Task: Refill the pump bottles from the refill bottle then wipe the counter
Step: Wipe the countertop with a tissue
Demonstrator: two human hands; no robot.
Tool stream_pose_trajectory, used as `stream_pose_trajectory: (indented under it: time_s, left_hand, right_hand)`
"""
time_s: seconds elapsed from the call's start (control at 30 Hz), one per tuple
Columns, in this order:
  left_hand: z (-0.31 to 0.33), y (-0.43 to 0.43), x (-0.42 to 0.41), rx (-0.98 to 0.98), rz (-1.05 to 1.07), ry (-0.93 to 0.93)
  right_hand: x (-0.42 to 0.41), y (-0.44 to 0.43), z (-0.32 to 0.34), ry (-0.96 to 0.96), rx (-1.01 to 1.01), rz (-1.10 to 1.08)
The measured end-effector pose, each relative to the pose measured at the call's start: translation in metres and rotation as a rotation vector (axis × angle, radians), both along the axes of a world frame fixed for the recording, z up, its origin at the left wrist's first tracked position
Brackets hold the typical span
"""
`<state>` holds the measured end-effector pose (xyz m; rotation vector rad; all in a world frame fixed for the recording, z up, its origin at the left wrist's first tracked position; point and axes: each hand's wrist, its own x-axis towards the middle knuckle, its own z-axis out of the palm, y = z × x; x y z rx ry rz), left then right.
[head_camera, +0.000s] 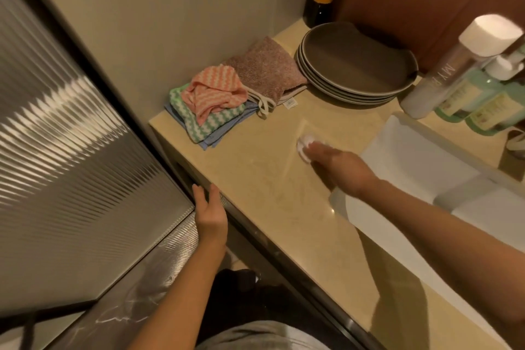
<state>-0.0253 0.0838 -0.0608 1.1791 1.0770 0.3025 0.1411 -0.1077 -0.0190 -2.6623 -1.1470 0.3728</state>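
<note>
Bench, wiping wad and bottles: condition as observed.
The beige stone bench point(255, 179) carries a small white wad point(304, 142) near its middle, pressed flat under the fingers of the right hand point(338, 163); this area is blurred. At the far right, a tall clear refill bottle point(443, 74) stands upright with its white cap on and lettering down its side. Just beside it, green pump bottles point(468, 96) with cream labels stand upright side by side, with one white pump head showing.
</note>
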Motion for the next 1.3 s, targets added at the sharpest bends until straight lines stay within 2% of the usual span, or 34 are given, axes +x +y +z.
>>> stream_pose_trajectory:
  time_s: [0.17, 0.23, 0.3, 0.43, 0.5, 0.6, 0.77, 0.87, 1.0, 1.13, 1.2, 1.3]
  left_hand:
    - [-0.001, 0.007, -0.004, 0.052, 0.019, -0.017]
    - [-0.001, 0.011, -0.004, 0.106, 0.001, -0.007]
    - [0.001, 0.016, -0.001, 0.182, -0.048, 0.026]
    - [0.009, 0.014, 0.012, 0.393, -0.197, 0.089]
    - [0.015, 0.008, 0.02, 0.497, -0.303, 0.098]
    - [0.018, 0.001, 0.031, 0.691, -0.508, 0.088]
    - [0.02, -0.016, 0.05, 0.848, -0.953, -0.048]
    - [0.018, -0.029, 0.061, 0.907, -1.224, -0.146]
    - [0.016, -0.047, 0.074, 1.006, -1.648, -0.267]
    - [0.017, -0.062, 0.09, 1.19, -1.876, -0.292]
    - [0.016, -0.065, 0.095, 1.244, -1.942, -0.278]
    - [0.021, -0.065, 0.098, 1.29, -1.969, -0.282]
  right_hand:
    - [0.022, 0.052, 0.006, -0.087, -0.053, -0.326]
    - [0.01, 0.073, 0.003, -0.064, 0.002, -0.399]
    - [-0.014, 0.092, -0.006, -0.049, 0.102, -0.379]
    - [-0.074, 0.111, -0.038, 0.053, 0.331, -0.187]
    - [-0.096, 0.105, -0.044, 0.053, 0.321, -0.147]
    - [-0.124, 0.087, -0.041, -0.042, 0.341, -0.118]
    - [-0.163, 0.036, -0.056, -0.109, 0.359, -0.221]
    - [-0.185, -0.006, -0.047, -0.162, 0.365, -0.399]
    - [-0.2, -0.062, -0.038, -0.24, 0.269, -0.806]
    - [-0.193, -0.075, -0.032, -0.151, 0.227, -1.234]
    - [-0.185, -0.053, -0.031, -0.165, 0.209, -1.272]
    - [-0.172, -0.003, -0.03, -0.14, 0.194, -1.189]
